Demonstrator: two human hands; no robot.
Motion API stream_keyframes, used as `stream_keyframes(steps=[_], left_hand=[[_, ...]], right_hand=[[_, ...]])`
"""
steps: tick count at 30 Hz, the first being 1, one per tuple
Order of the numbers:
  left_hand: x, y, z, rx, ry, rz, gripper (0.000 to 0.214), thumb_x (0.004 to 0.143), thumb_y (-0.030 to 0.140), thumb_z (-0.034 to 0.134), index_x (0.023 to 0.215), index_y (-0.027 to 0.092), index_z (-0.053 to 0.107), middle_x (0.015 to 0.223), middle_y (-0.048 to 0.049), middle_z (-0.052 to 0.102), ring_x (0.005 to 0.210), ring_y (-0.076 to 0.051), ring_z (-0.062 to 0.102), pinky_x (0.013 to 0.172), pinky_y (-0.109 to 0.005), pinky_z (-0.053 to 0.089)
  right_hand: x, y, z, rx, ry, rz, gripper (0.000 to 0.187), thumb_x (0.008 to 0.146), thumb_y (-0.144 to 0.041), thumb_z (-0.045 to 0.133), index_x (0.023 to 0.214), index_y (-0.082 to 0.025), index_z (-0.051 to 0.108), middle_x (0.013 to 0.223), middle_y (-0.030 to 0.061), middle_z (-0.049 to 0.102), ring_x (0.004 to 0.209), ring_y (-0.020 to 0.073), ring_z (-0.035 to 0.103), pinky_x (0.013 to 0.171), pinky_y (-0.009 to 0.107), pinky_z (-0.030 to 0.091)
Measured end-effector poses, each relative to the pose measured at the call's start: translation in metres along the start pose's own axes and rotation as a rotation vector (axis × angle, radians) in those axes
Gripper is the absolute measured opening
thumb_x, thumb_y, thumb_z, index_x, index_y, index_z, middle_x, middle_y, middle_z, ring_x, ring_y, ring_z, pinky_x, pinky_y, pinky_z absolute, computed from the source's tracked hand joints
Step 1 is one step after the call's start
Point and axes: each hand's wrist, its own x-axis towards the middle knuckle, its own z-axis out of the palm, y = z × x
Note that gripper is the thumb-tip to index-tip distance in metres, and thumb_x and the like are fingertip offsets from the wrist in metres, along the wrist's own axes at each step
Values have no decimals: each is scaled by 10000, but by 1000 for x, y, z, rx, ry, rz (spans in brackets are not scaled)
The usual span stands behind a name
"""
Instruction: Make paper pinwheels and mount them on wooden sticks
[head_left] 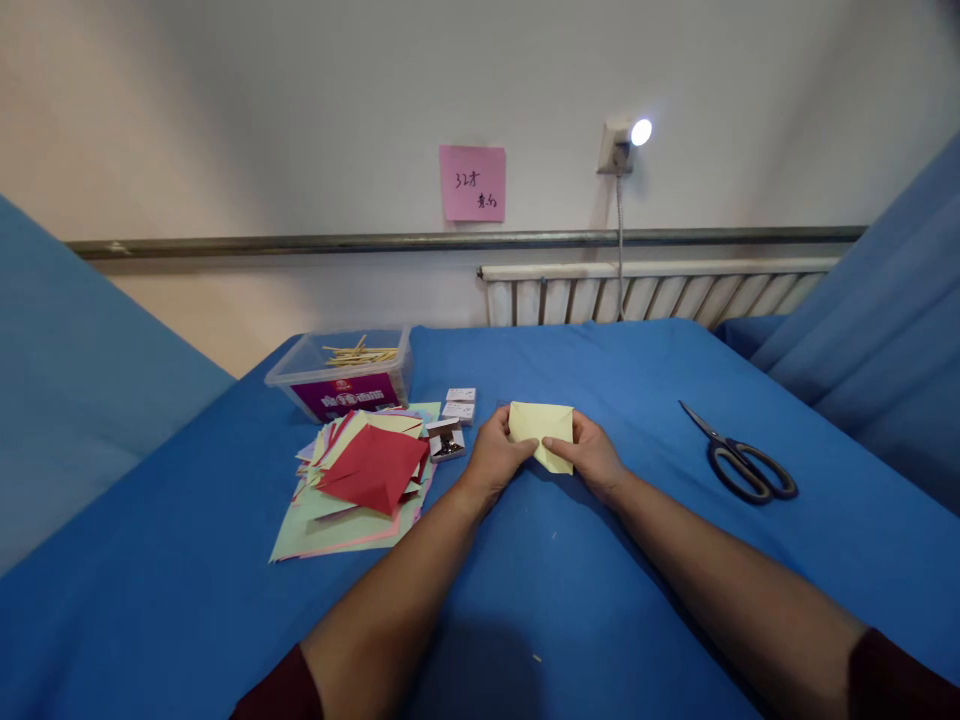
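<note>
A small piece of pale yellow paper (541,424), roughly square with crease lines, is held between my two hands over the middle of the blue-covered table. My left hand (496,452) grips its left side, thumb on the front face and fingers behind. On the opposite side my right hand (591,455) pinches the paper the same way, and the two thumb tips come close together near the lower middle. The fingers behind the paper are mostly hidden. Just left of my left hand sits a small open box (446,440) with dark metal bits inside.
Scissors (739,460) lie at the right. At the left is a pile of coloured paper (375,465), a red piece on top. Behind it stands a clear plastic tub (401,365) with thin sticks (360,354). Small white boxes (459,405) lie near the pile. A radiator (660,295) lines the wall.
</note>
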Motion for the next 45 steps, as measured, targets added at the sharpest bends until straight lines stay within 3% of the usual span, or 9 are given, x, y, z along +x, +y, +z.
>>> stream_keyframes(steps=[8,12,17,22,25,29,32,36,45], left_hand=[[2,8,-11,220,-79,31,699,577,77,679,1252,154,513,1104,-85,653,921,-203,623,816,-315,490],[-2,17,-13,429,-149,90,747,579,72,648,1307,162,507,1111,-86,641,871,-196,601,758,-297,477],[-9,26,-7,479,-208,105,747,546,54,647,1281,151,556,1070,-99,651,804,-204,589,696,-302,469],[-10,27,-4,406,-177,117,736,522,25,652,1238,188,603,1094,-91,650,847,-215,599,772,-321,470],[-6,24,-2,234,-51,96,730,534,47,703,1239,197,587,1168,-101,627,963,-231,606,853,-330,463],[-6,21,3,-244,133,-153,584,607,179,771,1161,204,589,1156,-101,640,934,-207,638,815,-328,491],[-10,19,8,-478,63,-354,325,656,253,755,951,163,655,943,-98,698,823,-203,657,769,-334,507],[-15,13,16,-480,11,-340,231,649,258,763,824,129,684,814,-86,709,742,-181,645,727,-293,494],[-16,13,20,-296,127,-307,157,568,170,731,677,132,624,600,-16,634,537,-123,564,547,-243,418]], right_hand=[[5,-22,-12,-59,18,-20,518,597,-333,814,1042,-206,579,847,31,698,795,206,662,778,366,506],[4,-26,-17,-211,-78,-22,567,583,-298,807,1088,-202,569,768,-1,677,692,174,638,666,315,495],[1,-17,-14,-348,-169,18,553,587,-257,779,1097,-200,573,696,-32,656,567,148,581,549,276,454],[0,-13,-8,-314,-99,-29,428,586,-218,758,990,-210,614,797,-5,695,654,165,611,604,284,471],[0,-16,-3,-187,27,-40,395,578,-220,773,944,-200,625,823,9,702,702,173,625,660,295,479],[-1,-19,2,129,184,27,409,598,-291,793,953,-181,621,860,32,703,704,169,632,682,301,481],[-2,-17,6,223,248,48,428,580,-299,814,939,-168,619,844,31,698,680,155,623,661,283,473],[-4,-12,12,199,261,6,445,574,-298,822,945,-174,609,839,21,699,686,156,623,675,291,481],[-9,-9,16,102,204,7,445,609,-336,790,970,-183,579,839,30,688,691,173,626,686,317,496]])
